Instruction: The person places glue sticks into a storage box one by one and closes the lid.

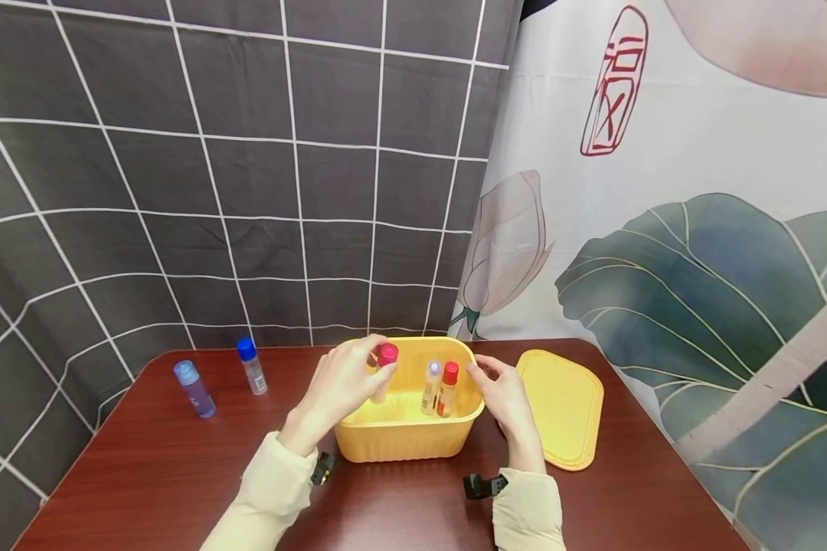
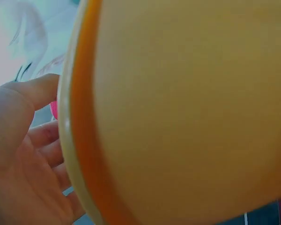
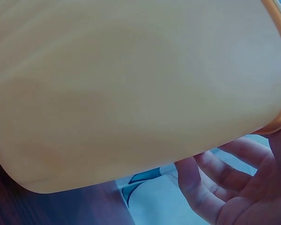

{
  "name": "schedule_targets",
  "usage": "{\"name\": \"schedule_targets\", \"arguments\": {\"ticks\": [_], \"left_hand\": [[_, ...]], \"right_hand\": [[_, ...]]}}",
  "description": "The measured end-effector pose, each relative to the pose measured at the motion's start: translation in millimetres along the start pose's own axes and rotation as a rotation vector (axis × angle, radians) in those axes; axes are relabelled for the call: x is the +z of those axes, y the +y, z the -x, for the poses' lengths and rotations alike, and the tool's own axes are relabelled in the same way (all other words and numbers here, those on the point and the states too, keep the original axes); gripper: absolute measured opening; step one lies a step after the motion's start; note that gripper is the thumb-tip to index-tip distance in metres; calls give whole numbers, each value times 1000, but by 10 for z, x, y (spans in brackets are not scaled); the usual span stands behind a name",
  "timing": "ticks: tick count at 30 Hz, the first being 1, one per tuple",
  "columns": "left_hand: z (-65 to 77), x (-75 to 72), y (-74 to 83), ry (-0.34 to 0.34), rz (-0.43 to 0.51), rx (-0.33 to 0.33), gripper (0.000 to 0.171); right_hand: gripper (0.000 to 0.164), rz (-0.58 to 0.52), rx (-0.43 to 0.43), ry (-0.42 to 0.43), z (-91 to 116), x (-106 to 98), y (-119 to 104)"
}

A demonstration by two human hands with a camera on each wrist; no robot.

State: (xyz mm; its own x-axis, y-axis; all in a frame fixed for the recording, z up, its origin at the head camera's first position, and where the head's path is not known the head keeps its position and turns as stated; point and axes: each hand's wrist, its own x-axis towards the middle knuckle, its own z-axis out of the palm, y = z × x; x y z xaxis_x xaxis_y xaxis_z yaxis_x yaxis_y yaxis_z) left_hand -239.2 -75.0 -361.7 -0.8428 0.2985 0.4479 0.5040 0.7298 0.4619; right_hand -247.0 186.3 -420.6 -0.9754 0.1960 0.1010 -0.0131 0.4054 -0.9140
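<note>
A yellow plastic box [image 1: 406, 442] stands on the table with its top uncovered. My left hand [image 1: 344, 383] reaches over its left side and pinches a small bottle with a crimson cap [image 1: 388, 353] between thumb and fingers; the bottle's lower part hangs inside the box. In the left wrist view the box wall hides most of that bottle. My right hand [image 1: 508, 394] grips the box's right rim, thumb at the inner edge and fingers outside. Inside the box stand a small bottle with a pale lilac cap [image 1: 430, 389] and one with a red cap [image 1: 447, 390].
A yellow lid [image 1: 560, 409] lies flat right of the box. At the table's left stand a purple-blue bottle with a light blue cap [image 1: 195, 390] and a clear bottle with a dark blue cap [image 1: 251, 367]. Behind the table hangs a dark grid-patterned curtain [image 1: 248, 176].
</note>
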Motion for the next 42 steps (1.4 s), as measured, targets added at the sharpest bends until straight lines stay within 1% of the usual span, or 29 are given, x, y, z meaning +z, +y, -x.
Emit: {"name": "schedule_targets", "arguments": {"ticks": [4,6,7,9,14,17,21,25,30,35,38,42], "left_hand": [[-88,-27,5,-94,-118,84,20],[-139,-41,0,-127,-191,132,19],[-166,-47,0,-138,-216,152,18],[-232,-59,-6,-182,-249,179,16],[-402,-58,-6,-318,-302,228,14],[-481,-26,-7,-391,-342,259,15],[-576,28,3,-461,-373,288,14],[-653,74,30,-526,-384,295,15],[-732,145,54,-591,-415,279,15],[-765,254,46,-637,-422,299,15],[-767,297,40,-647,-438,307,15],[-777,317,51,-644,-446,309,15]], "right_hand": [[37,-8,-7,4,-9,1,-3],[37,-2,-10,3,-10,-1,-3],[37,1,-10,0,-10,-1,1],[37,1,-8,-5,-10,-2,9],[38,-27,14,-13,-3,0,2],[39,-35,25,-17,-5,3,-9],[40,-43,24,-21,-11,3,-7],[39,-47,18,-18,-7,4,-6],[38,-57,-1,-25,-10,6,-5],[37,-66,-4,-23,8,3,-7],[37,-63,-3,-23,15,3,-6],[37,-60,-4,-23,15,-3,-12]]}}
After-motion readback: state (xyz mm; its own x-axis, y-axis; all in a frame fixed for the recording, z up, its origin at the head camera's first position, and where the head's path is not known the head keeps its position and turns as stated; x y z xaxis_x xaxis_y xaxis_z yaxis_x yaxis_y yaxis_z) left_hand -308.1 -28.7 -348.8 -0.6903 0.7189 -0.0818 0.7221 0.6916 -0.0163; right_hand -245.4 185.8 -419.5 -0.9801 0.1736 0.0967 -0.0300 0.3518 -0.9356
